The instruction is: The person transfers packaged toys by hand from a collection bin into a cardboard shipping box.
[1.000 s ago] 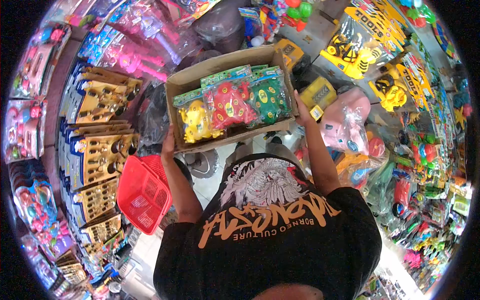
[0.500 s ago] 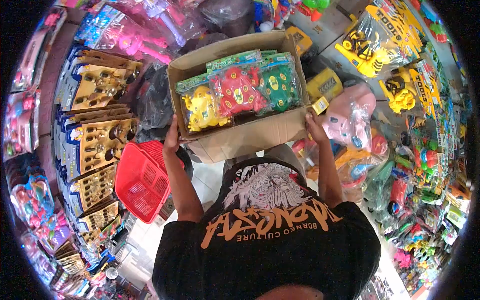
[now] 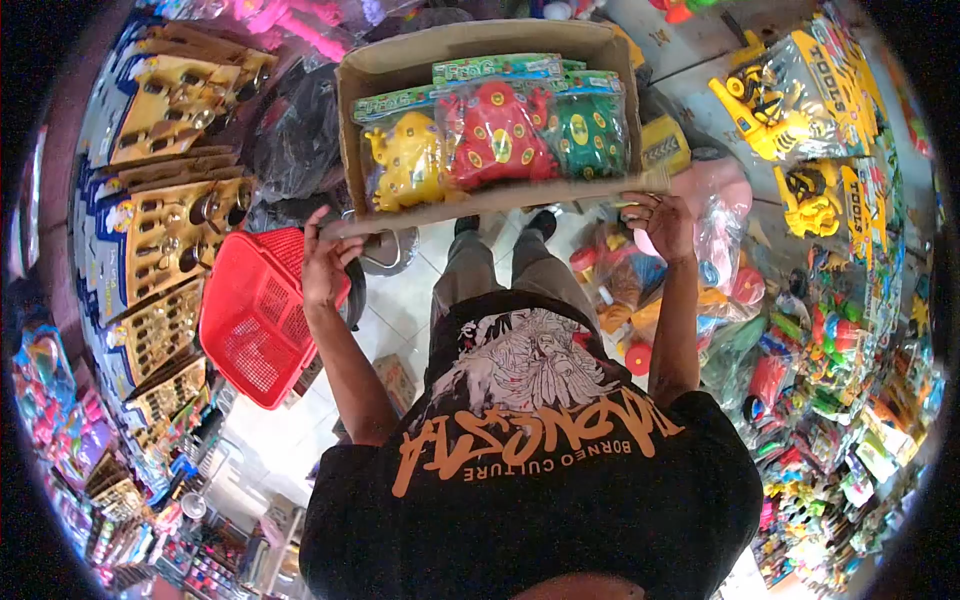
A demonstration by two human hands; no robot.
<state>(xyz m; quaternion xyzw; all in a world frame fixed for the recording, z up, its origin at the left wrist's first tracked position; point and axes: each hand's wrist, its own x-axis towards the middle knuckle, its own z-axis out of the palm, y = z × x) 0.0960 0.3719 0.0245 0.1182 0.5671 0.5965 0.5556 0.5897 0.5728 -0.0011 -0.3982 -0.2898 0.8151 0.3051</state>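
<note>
An open cardboard box point(image 3: 490, 40) holds bagged toy frogs with green "Frog" header cards: a yellow frog point(image 3: 407, 160) at the left, a red frog point(image 3: 497, 135) in the middle and a green frog point(image 3: 585, 140) at the right. The box's near flap point(image 3: 500, 203) shows almost edge-on. My left hand point(image 3: 330, 258) has the flap's left end between thumb and loosely spread fingers. At the right end, the bent fingers of my right hand point(image 3: 660, 222) hold the flap's edge.
A red plastic basket point(image 3: 258, 320) stands below my left hand. Carded utensil sets point(image 3: 180, 230) hang at the left. Yellow "Tools" toys point(image 3: 775, 110) lie at the upper right, with bagged pink toys point(image 3: 712, 215) nearer. My legs and feet show on white tiles.
The box appears higher in view, and its near flap has tilted from facing me to nearly edge-on. My hands have shifted with it, the left one's fingers more spread. My legs and feet now show.
</note>
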